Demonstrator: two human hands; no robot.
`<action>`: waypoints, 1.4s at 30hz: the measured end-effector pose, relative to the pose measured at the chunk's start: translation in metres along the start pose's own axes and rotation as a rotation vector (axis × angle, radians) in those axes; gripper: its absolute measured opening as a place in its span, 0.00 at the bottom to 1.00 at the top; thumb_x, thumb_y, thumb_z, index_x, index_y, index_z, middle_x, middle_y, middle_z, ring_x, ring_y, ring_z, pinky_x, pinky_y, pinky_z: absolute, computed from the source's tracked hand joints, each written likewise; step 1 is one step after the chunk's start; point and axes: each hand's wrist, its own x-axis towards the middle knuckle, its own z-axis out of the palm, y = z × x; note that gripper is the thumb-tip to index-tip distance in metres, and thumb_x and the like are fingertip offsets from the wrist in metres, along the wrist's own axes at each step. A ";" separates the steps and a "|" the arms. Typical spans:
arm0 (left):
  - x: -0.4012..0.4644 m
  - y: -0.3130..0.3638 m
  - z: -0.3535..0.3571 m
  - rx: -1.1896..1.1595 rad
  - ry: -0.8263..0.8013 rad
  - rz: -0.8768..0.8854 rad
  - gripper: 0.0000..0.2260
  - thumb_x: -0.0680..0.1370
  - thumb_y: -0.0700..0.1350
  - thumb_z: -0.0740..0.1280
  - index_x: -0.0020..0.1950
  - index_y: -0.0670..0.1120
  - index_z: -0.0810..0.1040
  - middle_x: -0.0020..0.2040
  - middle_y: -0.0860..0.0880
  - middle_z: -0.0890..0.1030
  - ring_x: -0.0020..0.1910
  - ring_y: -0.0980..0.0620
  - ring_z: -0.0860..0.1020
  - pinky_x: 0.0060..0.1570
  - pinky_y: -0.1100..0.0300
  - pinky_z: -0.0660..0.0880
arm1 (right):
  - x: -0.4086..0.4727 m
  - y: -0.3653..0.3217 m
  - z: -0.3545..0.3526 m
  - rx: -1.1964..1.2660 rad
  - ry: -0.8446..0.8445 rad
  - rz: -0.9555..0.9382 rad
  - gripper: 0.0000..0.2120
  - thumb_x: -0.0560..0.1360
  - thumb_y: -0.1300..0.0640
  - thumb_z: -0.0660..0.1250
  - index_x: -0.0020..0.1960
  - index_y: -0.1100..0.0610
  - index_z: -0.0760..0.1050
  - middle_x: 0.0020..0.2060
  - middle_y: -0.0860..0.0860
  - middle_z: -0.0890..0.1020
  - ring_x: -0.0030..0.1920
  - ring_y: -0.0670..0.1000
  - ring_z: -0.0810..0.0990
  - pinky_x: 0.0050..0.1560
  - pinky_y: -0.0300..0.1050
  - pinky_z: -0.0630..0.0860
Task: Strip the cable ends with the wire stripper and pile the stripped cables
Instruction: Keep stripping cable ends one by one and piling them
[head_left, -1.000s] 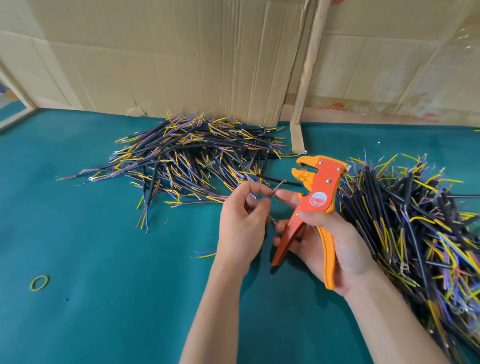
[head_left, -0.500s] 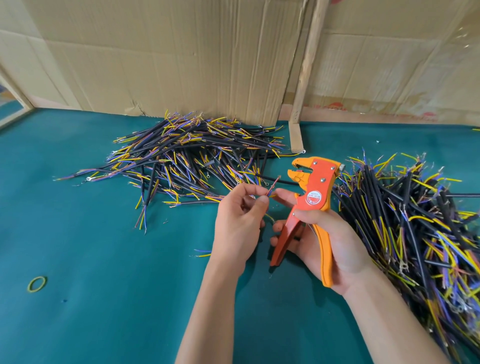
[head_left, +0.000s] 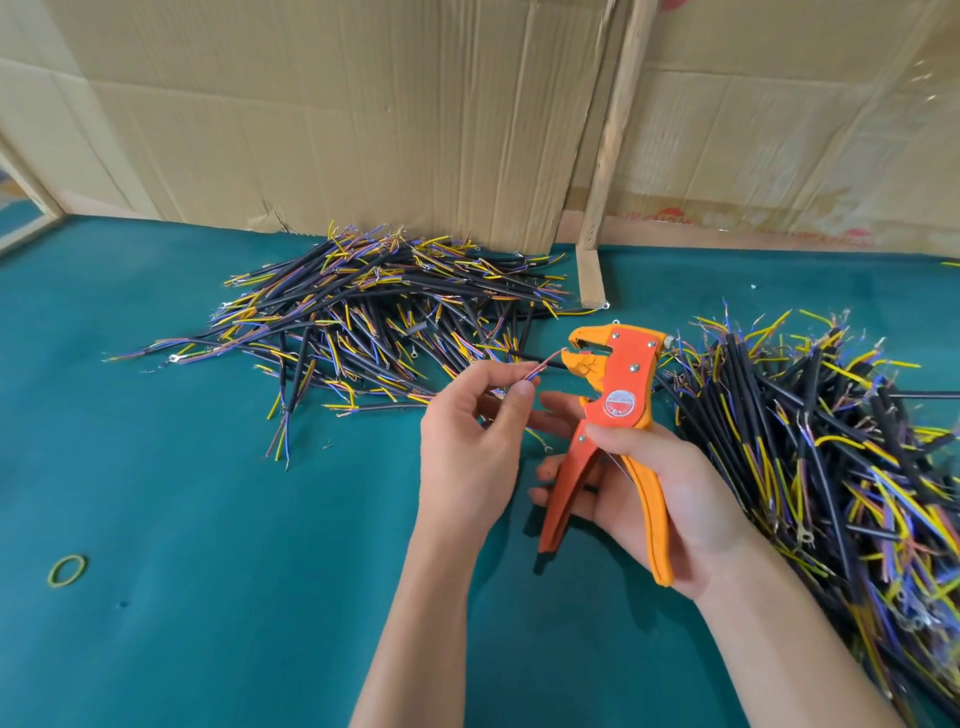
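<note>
Nearest me, my right hand (head_left: 657, 486) wraps the orange wire stripper (head_left: 613, 415), handles spread. Just left of it, my left hand (head_left: 470, 441) pinches a thin wire end (head_left: 535, 370) between thumb and forefinger. A second ago that end sat short of the tool; now its tip lies at the stripper's open mouth (seated or not, I cannot tell), so I judge the squeeze comes next. Beyond my left hand lies one cable pile (head_left: 374, 317); right of my right hand, another pile (head_left: 821, 441).
</note>
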 end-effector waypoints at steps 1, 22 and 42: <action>0.000 0.001 0.000 0.018 0.020 0.033 0.08 0.81 0.39 0.68 0.46 0.51 0.82 0.42 0.55 0.85 0.35 0.53 0.75 0.37 0.61 0.72 | -0.001 -0.001 -0.001 0.017 0.007 0.020 0.25 0.73 0.58 0.69 0.67 0.68 0.75 0.61 0.68 0.81 0.42 0.61 0.82 0.49 0.61 0.82; 0.000 -0.004 -0.006 0.318 0.087 0.190 0.09 0.80 0.36 0.66 0.48 0.48 0.82 0.41 0.51 0.80 0.45 0.46 0.77 0.46 0.51 0.74 | -0.011 -0.009 -0.001 -0.213 -0.118 0.155 0.17 0.73 0.61 0.71 0.60 0.67 0.79 0.35 0.59 0.74 0.32 0.59 0.76 0.36 0.55 0.78; 0.000 -0.004 -0.005 0.329 0.118 0.214 0.08 0.80 0.35 0.66 0.48 0.47 0.82 0.41 0.50 0.80 0.45 0.45 0.78 0.46 0.48 0.75 | -0.011 -0.009 -0.002 -0.176 -0.181 0.138 0.14 0.71 0.58 0.74 0.55 0.63 0.81 0.33 0.58 0.73 0.30 0.57 0.73 0.33 0.53 0.75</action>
